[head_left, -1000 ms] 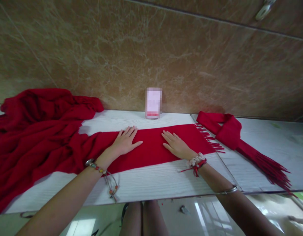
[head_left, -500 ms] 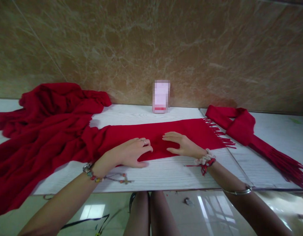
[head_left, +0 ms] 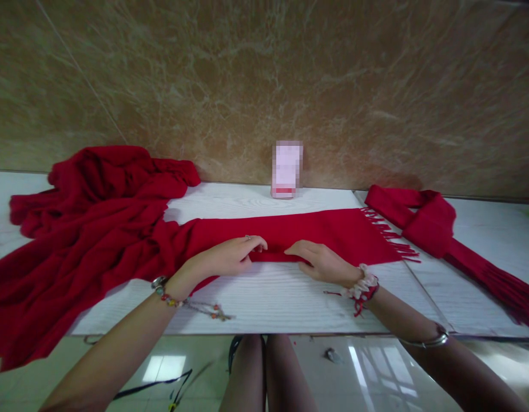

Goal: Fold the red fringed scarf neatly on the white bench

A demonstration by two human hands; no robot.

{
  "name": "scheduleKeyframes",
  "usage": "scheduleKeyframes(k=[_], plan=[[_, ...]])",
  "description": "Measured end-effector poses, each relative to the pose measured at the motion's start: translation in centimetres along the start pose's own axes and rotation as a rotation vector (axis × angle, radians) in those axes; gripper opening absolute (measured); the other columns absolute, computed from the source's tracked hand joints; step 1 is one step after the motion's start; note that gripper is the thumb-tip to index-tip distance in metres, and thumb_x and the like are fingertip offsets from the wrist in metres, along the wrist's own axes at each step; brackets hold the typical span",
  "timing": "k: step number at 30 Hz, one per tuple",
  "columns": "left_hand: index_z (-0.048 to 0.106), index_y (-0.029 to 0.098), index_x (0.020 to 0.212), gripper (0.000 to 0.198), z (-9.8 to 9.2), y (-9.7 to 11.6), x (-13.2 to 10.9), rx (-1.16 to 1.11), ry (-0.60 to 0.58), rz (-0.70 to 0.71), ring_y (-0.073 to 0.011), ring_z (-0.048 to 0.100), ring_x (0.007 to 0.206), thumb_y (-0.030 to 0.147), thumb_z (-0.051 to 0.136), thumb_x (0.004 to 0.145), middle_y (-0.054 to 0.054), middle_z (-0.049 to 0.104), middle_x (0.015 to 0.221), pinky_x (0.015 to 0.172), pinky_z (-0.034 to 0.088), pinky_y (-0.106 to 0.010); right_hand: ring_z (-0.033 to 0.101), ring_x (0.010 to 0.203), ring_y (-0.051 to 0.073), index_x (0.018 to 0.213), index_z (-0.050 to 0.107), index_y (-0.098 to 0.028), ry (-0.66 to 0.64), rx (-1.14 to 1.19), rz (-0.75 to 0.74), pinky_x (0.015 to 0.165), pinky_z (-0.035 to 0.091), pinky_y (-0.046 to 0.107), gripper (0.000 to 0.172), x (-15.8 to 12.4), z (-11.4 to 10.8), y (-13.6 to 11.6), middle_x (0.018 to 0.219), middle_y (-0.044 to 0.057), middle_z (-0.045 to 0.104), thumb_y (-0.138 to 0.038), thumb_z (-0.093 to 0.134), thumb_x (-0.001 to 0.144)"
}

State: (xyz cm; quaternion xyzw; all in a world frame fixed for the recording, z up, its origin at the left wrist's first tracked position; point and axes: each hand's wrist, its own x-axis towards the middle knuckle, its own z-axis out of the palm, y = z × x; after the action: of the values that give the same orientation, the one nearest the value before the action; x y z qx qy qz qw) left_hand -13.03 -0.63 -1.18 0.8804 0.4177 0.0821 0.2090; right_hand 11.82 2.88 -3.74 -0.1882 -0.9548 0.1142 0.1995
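Note:
A long red scarf point(head_left: 315, 232) lies flat across the white wooden table point(head_left: 264, 303), its fringed end point(head_left: 390, 240) to the right and its other end bunched in a big heap point(head_left: 75, 229) at the left. My left hand point(head_left: 230, 256) is closed on the scarf's near edge, thumb under the cloth. My right hand point(head_left: 318, 260) pinches the same near edge a little to the right. Both wrists wear bead bracelets.
A second red scarf point(head_left: 422, 223), folded with long tassels, lies on the adjoining table at the right. A small pink box point(head_left: 286, 169) stands against the brown marble wall at the back. My knees and a glossy floor show below the table's front edge.
Both hands slid from lying flat on the middle of the scarf back to its near edge and closed on it. The view shifted slightly left.

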Motion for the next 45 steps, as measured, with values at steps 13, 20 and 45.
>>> scheduleKeyframes(k=[13,20,45], plan=[[0.055,0.018,0.098,0.021,0.5,1.9,0.5,0.404,0.122,-0.030,-0.0165,0.057,0.079,0.016,0.043,0.081,-0.005,0.058,0.093,0.066,0.044,-0.026,0.059,0.071,0.013,0.079,0.060,-0.017,0.104,0.100,0.164,0.067,0.048,0.025,0.023,0.6,0.3,0.6,0.077,0.004,0.063,-0.026,0.041,0.088],[0.058,0.017,0.097,0.022,0.2,0.8,0.2,0.359,0.155,-0.050,-0.0166,0.060,0.085,0.017,0.041,0.085,-0.005,0.065,0.094,0.073,0.047,-0.027,0.059,0.070,0.012,0.080,0.060,-0.017,0.129,0.110,0.152,0.065,0.048,0.023,0.017,0.5,0.1,1.0,0.076,0.003,0.064,-0.023,0.046,0.086],[0.064,0.016,0.090,0.014,-0.5,-0.1,0.1,0.193,0.107,-0.015,-0.0145,0.058,0.080,0.017,0.054,0.079,-0.003,0.066,0.087,0.075,0.042,-0.024,0.059,0.070,0.015,0.078,0.064,-0.014,0.018,-0.161,0.090,0.067,0.044,0.026,0.016,3.8,2.0,-1.4,0.076,0.006,0.066,-0.024,0.052,0.083]])
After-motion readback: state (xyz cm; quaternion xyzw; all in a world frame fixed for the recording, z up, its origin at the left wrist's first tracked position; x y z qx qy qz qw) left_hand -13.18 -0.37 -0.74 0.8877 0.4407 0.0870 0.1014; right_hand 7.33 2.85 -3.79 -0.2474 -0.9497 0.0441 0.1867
